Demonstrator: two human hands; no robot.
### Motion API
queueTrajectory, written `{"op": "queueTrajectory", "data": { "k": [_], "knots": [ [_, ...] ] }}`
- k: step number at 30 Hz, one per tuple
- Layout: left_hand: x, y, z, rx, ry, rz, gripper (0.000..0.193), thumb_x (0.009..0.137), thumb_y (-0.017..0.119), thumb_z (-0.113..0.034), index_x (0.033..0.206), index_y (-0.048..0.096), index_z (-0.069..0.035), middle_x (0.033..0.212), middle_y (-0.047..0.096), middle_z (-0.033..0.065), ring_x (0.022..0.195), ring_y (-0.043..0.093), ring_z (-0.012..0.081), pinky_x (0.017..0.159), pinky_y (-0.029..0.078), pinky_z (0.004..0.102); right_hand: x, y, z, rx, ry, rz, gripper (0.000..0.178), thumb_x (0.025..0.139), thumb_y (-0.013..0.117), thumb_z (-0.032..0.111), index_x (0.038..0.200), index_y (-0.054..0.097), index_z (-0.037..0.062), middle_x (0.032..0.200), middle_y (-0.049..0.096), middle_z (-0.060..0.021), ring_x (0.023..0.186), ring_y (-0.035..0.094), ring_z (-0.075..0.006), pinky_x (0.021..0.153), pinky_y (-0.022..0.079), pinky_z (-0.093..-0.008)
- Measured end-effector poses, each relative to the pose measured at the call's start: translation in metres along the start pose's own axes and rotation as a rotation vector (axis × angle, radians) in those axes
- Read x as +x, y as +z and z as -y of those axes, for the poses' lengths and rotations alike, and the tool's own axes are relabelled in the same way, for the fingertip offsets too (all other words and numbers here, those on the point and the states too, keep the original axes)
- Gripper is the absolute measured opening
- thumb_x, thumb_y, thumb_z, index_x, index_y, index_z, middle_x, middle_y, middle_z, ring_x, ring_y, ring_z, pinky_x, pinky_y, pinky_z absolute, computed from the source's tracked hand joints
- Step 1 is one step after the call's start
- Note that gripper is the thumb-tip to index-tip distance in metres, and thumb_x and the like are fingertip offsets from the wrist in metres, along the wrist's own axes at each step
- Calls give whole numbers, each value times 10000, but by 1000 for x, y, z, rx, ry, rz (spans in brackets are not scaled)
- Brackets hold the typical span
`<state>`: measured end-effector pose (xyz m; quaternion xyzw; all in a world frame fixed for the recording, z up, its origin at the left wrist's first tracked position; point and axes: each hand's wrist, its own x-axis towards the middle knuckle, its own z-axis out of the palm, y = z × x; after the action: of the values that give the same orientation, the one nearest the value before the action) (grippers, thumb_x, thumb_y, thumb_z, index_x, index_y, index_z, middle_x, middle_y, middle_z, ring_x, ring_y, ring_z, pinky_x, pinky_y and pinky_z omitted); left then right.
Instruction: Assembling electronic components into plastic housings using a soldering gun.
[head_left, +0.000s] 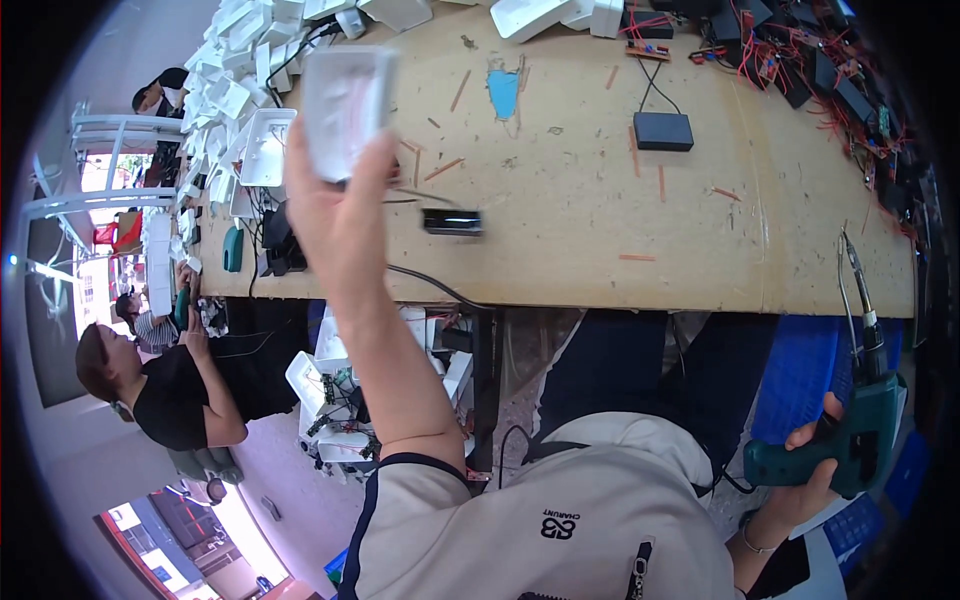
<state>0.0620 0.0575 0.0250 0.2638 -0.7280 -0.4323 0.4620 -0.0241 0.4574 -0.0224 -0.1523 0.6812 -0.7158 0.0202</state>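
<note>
Workshop room, with a co-worker in black (180,400) and a bright doorway (235,545) seen off to the left. Tan table (560,235) is marked by a blue patch (503,93), used as landmark. White plastic casings (225,105) are heaped left of the patch; black boxes tangled with red wires (850,95) are piled far right of it. Nearer on its right, a black rectangular box (663,131) is wired to a small circuit board (648,50). Copper-coloured strips (637,257) are scattered around the patch.

White casing (345,105) is gripped in the left hand (345,195), raised left of the patch; contents blurred, not readable. Green soldering gun (862,440) is gripped in the right hand (808,465), well right and nearside of the patch, tip pointed up. Step is judged as casing handling, no soldering being done. For the next move, a steady casing and a guarded tip seem called for.
</note>
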Motion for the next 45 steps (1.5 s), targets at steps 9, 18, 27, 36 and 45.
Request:
{"op": "queueTrajectory", "data": {
  "k": [9, 18, 27, 36, 45],
  "knots": [
    [14, -27, 55, 1447, 194, -159, 705, 663, 642, -317, 1206, 357, 30, 1226, 306, 230, 1181, 231, 362, 885, 219, 572, 4, 2, -1, 28, 0, 56, 598, 819, 549, 313, 1221, 303, -56, 1120, 471, -232, 691, 540, -140, 554, 461, -206],
    [57, 60, 34, 727, 653, 169, 257, 768, 540, -113, 988, 550, 20, 999, 542, 180, 964, 486, 328, 824, 372, 378, 9, 4, -3, 17, 9, 3, 631, 798, 573, 319, 1211, 297, -71, 1081, 486, -253, 652, 554, -146, 513, 463, -194],
    [63, 127, 72, 921, 561, 421, 162, 753, 530, -146, 872, 581, -50, 781, 583, 118, 729, 569, 302, 659, 446, 381, 18, 4, -3, 14, -9, -28, 631, 794, 578, 295, 1206, 288, -85, 1063, 491, -265, 634, 556, -148, 495, 463, -194],
    [-57, 151, -5, 681, 1031, 644, 279, 631, 540, -85, 900, 594, -36, 698, 498, 11, 626, 513, 127, 595, 362, 294, 25, 2, -7, -2, 11, -27, 615, 793, 572, 293, 1193, 303, -89, 1049, 498, -262, 633, 562, -150, 493, 464, -195],
    [-63, 149, -19, 349, 1120, 606, 202, 674, 580, -115, 866, 586, -53, 799, 529, 57, 685, 522, 173, 649, 352, 319, 18, -5, -5, -32, -12, -66, 617, 785, 577, 296, 1190, 310, -87, 1038, 506, -258, 620, 567, -152, 496, 467, -197]
  ]
}}
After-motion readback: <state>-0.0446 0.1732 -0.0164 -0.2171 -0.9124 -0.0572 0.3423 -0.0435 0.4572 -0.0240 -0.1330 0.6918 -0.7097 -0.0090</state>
